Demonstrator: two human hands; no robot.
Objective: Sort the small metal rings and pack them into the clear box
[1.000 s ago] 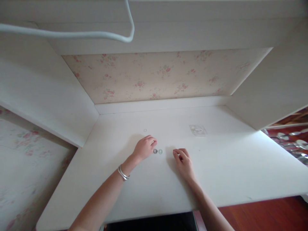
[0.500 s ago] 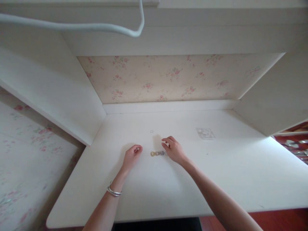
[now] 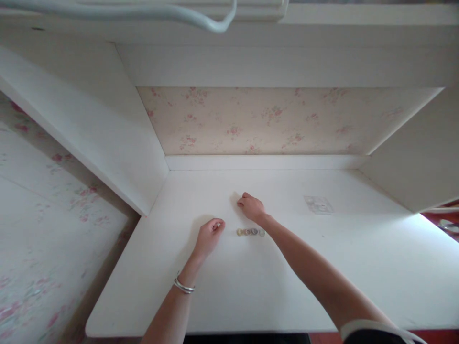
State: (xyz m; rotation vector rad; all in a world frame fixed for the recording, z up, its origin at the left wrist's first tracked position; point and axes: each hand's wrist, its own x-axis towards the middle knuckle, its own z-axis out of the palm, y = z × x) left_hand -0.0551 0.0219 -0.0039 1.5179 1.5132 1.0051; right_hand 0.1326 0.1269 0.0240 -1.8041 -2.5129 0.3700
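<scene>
A short row of several small rings (image 3: 247, 232) lies on the white desk, running from yellowish at the left through brownish and dark purple-grey to pale at the right. My right hand (image 3: 251, 208) is just beyond the row, its fingertips pinched together at the desk surface. The spot where a small clear ring lay is covered by these fingers, so the ring is hidden. To the left of the row rests my left hand (image 3: 211, 235), thumb and fingers curled together. Anything it holds is too small to make out.
A clear plastic packet (image 3: 318, 205) lies on the desk (image 3: 287, 282) at the right. White side panels (image 3: 103, 119) stand left and right, with a shelf overhead. A pale cable (image 3: 186, 14) hangs across the top.
My right hand has moved from beside the row to beyond it, and its parted fingers have closed together. The small clear ring is now out of sight. The camera view has shifted slightly.
</scene>
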